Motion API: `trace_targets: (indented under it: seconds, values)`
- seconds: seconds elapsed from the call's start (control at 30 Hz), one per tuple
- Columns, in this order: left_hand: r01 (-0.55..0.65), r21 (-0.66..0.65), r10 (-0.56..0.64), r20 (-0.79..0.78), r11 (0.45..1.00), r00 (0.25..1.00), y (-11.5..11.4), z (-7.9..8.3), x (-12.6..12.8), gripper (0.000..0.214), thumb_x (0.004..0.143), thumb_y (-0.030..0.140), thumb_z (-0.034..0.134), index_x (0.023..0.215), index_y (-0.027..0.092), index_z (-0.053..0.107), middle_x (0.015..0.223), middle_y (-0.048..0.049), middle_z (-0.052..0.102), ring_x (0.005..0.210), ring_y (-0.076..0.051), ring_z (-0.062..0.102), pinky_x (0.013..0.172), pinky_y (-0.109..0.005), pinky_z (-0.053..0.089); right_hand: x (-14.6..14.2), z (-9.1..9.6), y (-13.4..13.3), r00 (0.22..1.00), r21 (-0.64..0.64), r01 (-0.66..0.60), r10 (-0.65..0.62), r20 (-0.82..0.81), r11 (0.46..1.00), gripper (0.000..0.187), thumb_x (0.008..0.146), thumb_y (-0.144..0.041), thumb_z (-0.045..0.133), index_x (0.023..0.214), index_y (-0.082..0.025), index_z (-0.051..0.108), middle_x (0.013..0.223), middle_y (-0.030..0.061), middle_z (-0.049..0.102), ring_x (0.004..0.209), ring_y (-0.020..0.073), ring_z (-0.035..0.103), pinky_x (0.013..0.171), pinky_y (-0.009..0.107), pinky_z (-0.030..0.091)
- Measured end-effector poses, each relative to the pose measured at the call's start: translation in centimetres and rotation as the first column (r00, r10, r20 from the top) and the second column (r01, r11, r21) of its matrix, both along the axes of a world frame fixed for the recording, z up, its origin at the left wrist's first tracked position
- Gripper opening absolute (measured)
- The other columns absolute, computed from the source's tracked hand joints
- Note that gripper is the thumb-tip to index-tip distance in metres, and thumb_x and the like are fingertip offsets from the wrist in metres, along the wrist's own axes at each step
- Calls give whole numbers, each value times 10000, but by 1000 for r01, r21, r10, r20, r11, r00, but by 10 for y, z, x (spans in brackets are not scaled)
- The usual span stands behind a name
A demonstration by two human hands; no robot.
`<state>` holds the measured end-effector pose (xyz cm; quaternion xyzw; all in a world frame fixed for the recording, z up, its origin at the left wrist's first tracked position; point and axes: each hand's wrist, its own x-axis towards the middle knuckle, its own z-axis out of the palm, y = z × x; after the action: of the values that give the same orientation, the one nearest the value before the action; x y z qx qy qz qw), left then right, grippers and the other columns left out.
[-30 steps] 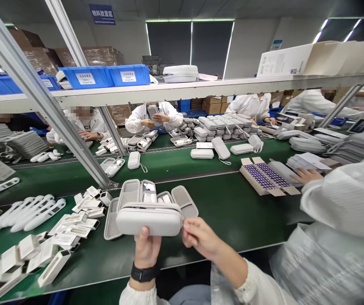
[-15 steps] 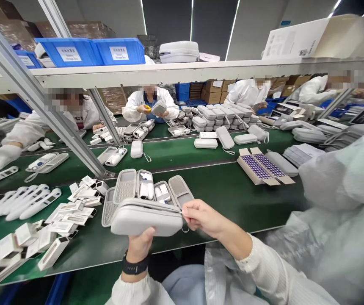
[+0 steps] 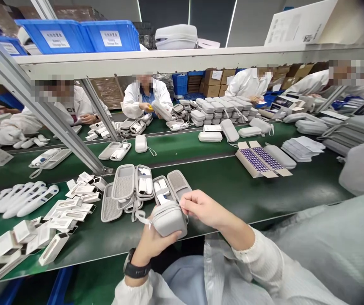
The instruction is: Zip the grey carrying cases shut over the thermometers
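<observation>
A grey zippered case (image 3: 170,221) is held above the near edge of the green bench, its end turned toward me. My left hand (image 3: 156,240) wraps around it from below and the left, thumb along its lower side. At its upper right corner, my right hand (image 3: 201,208) pinches what looks like the zipper pull; the fingers mostly cover it. The case looks mostly zipped along its top seam. Just behind it lie opened grey cases (image 3: 124,182) with mesh lids, holding white devices (image 3: 144,180) under straps. A wrist strap hangs at the held case's left.
Small white boxes (image 3: 63,216) and white handheld devices (image 3: 31,199) lie to the left. A carton of purple-topped batteries (image 3: 260,161) sits right of centre, near stacked papers (image 3: 302,148). A metal post (image 3: 51,110) slants down at left. Co-workers sit across the bench; another person's sleeve is at right.
The held case has turned from sideways to end-on, and my left hand has rotated with it. My right hand stays pinched at its corner. The person at right has leaned lower.
</observation>
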<state>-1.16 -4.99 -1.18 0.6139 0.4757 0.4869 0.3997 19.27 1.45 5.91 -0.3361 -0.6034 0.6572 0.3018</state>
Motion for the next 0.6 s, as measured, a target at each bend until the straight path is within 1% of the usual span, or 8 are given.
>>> trace_targets:
  seconds: [0.07,0.1,0.2,0.27,0.33,0.47,0.53,0.6]
  values:
    - [22,-35,-23,-49,999,999,-1,12,-1,580,645,175,859,1198,243,698,1107,-101,733,1036,-330,685,936,-453,544,4,7,7,995,99,-22,12,101,995,342,889,-338,585,595,-168,549,545,-35,442,510,80,347,485,235,227]
    - [31,-64,-36,-68,997,997,-2,19,-3,571,658,176,851,1201,247,691,1091,-92,736,1002,-317,694,906,-432,555,6,8,9,992,94,-38,27,120,995,337,880,-324,597,586,-167,546,545,-35,444,508,78,342,485,235,221]
    - [67,-87,-71,-50,994,996,0,29,-10,591,635,160,862,1196,248,697,1103,-96,736,989,-322,694,913,-440,550,7,7,8,994,-154,-101,94,-48,983,353,857,-368,648,589,-178,519,483,-86,338,438,54,219,463,236,178]
    - [86,-57,-84,46,995,995,1,24,-13,627,581,132,886,1177,235,719,1154,-120,726,1066,-355,672,974,-476,522,3,0,2,971,-318,-138,66,-228,938,371,856,-424,667,615,-190,509,446,-126,247,405,43,144,454,236,187]
    - [66,-16,-63,139,998,988,1,10,-13,602,551,124,901,1125,224,750,1135,-132,733,1107,-375,657,1032,-512,483,-3,-12,-7,954,-363,-132,19,-298,922,383,851,-457,687,636,-187,520,422,-141,224,391,38,128,454,235,201]
    - [-36,49,29,124,998,992,-4,-21,-6,468,650,186,863,1106,227,760,1086,-127,733,1137,-368,643,1114,-552,394,-9,-34,-19,960,-406,-69,-50,-276,911,444,826,-512,715,619,-188,493,419,-137,246,379,30,131,430,227,143]
    - [-51,47,47,81,998,996,-6,-24,-1,526,657,189,861,1165,228,731,1177,-133,702,1177,-365,622,1106,-538,408,-6,-36,-18,956,-401,-28,-93,-278,916,446,832,-520,705,625,-192,484,432,-138,227,381,31,135,428,226,126]
    - [-28,26,26,52,999,998,-8,-18,1,623,641,169,868,1233,234,685,1225,-130,679,1164,-356,631,1054,-508,465,0,-32,-14,970,-354,21,-104,-218,935,432,834,-503,702,622,-182,504,447,-126,243,395,31,147,428,227,97]
